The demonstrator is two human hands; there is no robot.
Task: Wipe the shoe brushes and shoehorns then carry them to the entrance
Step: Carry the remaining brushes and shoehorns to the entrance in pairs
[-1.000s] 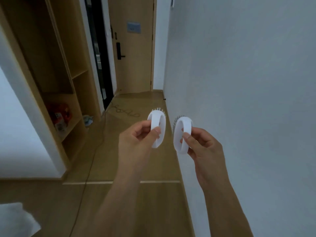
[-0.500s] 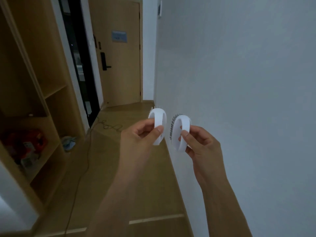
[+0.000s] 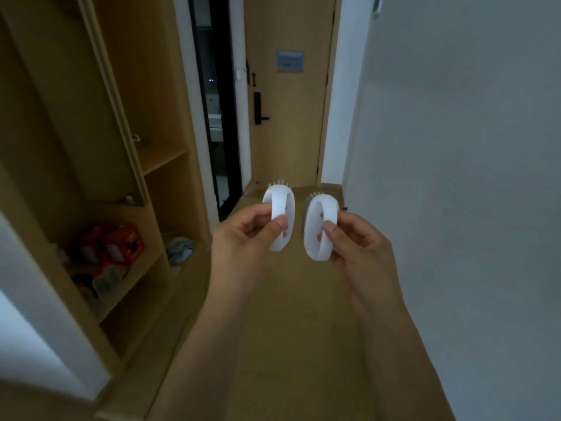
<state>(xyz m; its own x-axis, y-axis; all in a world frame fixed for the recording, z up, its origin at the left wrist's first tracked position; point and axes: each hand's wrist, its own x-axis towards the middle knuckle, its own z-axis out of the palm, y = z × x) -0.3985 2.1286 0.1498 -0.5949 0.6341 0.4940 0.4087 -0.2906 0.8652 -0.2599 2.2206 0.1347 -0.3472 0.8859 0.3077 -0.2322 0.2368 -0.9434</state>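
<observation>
Two white oval shoe brushes with loop handles are held up side by side in front of me. My left hand (image 3: pixel 246 241) pinches the handle of the left brush (image 3: pixel 280 214) between thumb and fingers. The right brush (image 3: pixel 318 229) is pinched the same way by my right hand (image 3: pixel 358 241). Short bristles show along the top edge of the left brush and the left edge of the right one. The brushes are a small gap apart. No shoehorn is in view.
A narrow corridor with a wood floor (image 3: pixel 303 314) leads to a wooden entrance door (image 3: pixel 291 117) with a dark handle. A wooden shelf unit (image 3: pixel 145 165) with red packages (image 3: pixel 112 244) lines the left. A plain wall (image 3: pixel 455 177) runs along the right.
I have walked forward along the corridor: the door is nearer and the shelf unit has slid past on the left. Both hands keep the same hold on the brushes.
</observation>
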